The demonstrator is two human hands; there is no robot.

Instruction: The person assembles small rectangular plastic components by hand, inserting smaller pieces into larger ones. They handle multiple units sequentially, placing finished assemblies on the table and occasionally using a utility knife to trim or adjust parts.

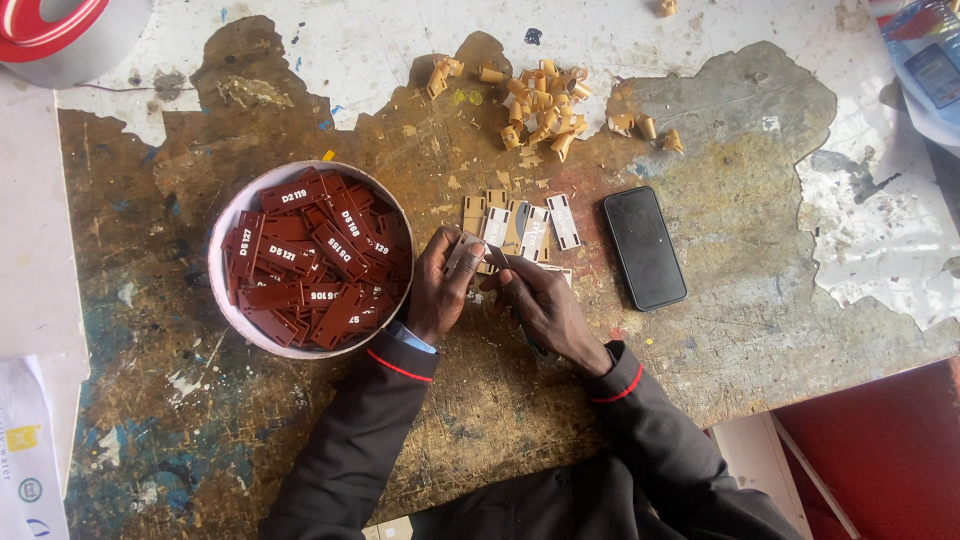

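Near the table's (700, 340) front edge, I pinch a small tag (463, 252) in my left hand (440, 290); my right hand (545, 305) grips what looks like a blade, bare tabletop beyond the black phone (644, 247).

So the worktop (760, 330) is a worn, paint-splotched wooden slab, white coat flaking off along the 12 o'clock edge. At 9 o'clock sits a round white tub (232, 212) heaped with dark red plastic tags (318, 262) with white lettering. A black phone (644, 247) lies face up at 3 o'clock. Up at 12 to 1 o'clock there's a scatter of curled tan peel-off strips (540, 105). Red floor (880, 450) shows at 4 o'clock.
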